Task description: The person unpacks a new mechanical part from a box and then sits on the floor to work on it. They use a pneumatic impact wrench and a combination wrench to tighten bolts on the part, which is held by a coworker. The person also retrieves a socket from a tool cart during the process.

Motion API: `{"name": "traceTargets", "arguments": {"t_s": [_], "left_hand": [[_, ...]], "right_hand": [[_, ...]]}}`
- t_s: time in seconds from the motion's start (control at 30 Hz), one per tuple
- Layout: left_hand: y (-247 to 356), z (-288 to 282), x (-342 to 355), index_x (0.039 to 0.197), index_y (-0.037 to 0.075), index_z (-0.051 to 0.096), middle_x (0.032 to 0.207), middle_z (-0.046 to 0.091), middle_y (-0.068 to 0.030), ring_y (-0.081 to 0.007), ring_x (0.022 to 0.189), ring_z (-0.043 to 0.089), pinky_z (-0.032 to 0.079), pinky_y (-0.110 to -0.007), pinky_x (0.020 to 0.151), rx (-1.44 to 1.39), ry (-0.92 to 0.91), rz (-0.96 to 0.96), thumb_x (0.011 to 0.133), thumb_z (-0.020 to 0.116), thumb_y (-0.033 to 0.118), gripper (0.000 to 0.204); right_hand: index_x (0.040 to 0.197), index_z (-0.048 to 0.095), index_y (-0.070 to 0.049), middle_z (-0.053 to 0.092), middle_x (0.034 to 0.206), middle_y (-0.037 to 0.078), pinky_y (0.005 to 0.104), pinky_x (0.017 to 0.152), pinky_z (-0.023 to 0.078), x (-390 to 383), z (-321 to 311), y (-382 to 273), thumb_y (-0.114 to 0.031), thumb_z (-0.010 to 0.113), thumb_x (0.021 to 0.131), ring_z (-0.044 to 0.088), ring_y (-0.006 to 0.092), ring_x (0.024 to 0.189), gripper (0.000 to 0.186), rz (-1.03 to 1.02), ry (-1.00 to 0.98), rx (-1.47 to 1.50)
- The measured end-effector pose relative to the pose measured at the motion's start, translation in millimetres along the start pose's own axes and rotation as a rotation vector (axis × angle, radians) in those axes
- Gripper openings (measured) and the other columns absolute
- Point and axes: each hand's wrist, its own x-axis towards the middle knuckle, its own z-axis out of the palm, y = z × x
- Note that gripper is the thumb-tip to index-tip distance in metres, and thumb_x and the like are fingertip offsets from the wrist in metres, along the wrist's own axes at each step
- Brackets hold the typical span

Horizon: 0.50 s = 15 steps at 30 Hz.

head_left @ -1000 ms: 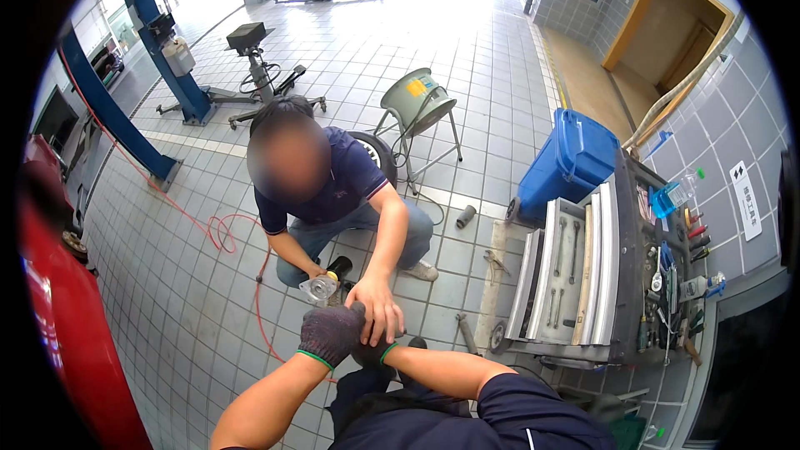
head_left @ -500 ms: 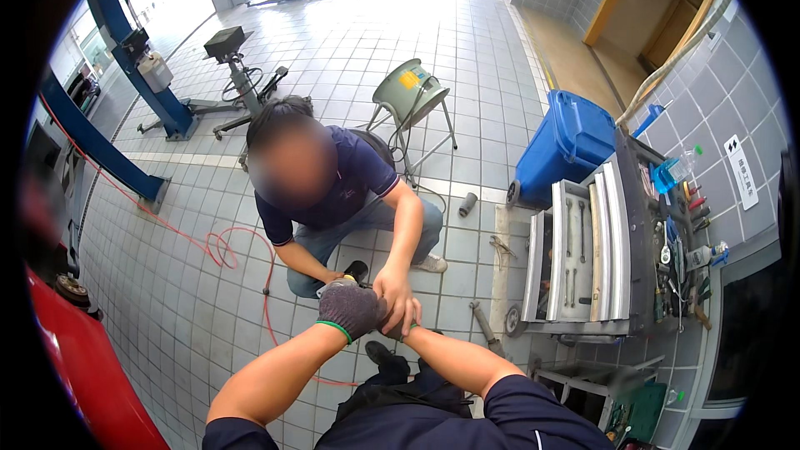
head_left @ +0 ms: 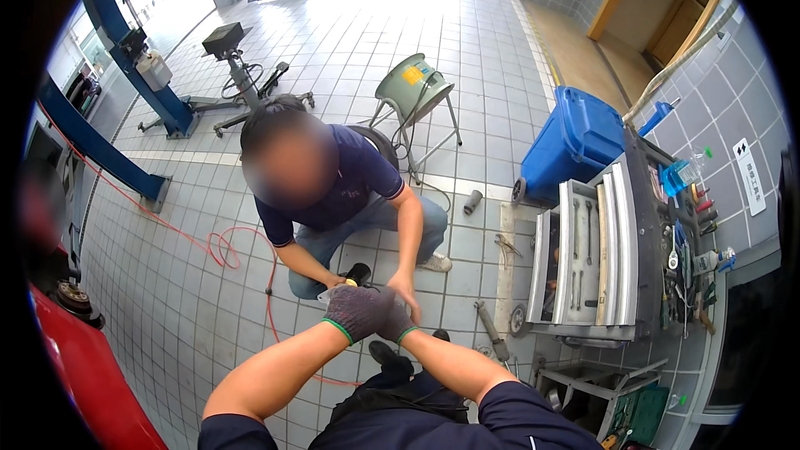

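My left hand (head_left: 354, 315), in a dark knit glove with a green cuff, is closed at the centre, its grip hidden. My right hand (head_left: 395, 325), gloved too, is closed beside and partly behind it. A crouching co-worker (head_left: 333, 158) faces me; their hand on the right (head_left: 404, 296) touches my right glove, while their other hand (head_left: 333, 282) is at a black cylindrical part (head_left: 358, 273) with yellow and clear plastic near it, just beyond my fingers. What I grip is hidden.
A tool cart (head_left: 633, 242) with open drawers and a blue bin (head_left: 571, 142) stand right. Ahead are a fan (head_left: 412, 87) and wheeled jack (head_left: 242, 83). A red car (head_left: 87, 375) is at left; a red hose (head_left: 208, 246) and loose metal parts (head_left: 492, 329) lie on the floor.
The co-worker's hand has slid from over my gloves to their right side. My left hand has moved right, up against the cylindrical part's end, and my view has shifted slightly.
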Motion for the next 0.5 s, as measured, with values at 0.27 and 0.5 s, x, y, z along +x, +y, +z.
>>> {"name": "traceTargets", "arguments": {"t_s": [0.27,0.5], "left_hand": [[-12.7,-8.7,4.9,0.092,0.015,0.078,0.084,0.077,-0.0124,-0.0349,0.077,0.078,0.061,-0.05,0.062,0.098,-0.058,-0.01,0.093,0.064,0.02,0.015],[4.9,23.5,36.4,0.102,0.008,0.078,0.096,0.079,-0.0201,-0.0385,0.091,0.079,0.063,-0.049,0.076,-0.061,-0.18,-0.377,0.099,0.063,0.03,0.027]], "right_hand": [[0.12,0.072,-0.011,0.076,0.119,0.014,0.0438,0.102,0.054,20.9,5.2,19.3,-0.022,0.065,0.097,0.072,0.0295,0.115,0.027,-0.082,0.051,0.055],[0.11,0.074,-0.01,0.076,0.115,0.013,0.0421,0.1,0.054,25.2,23.0,54.9,-0.018,0.066,0.095,0.07,0.0284,0.114,0.019,-0.148,0.147,0.108]]}}
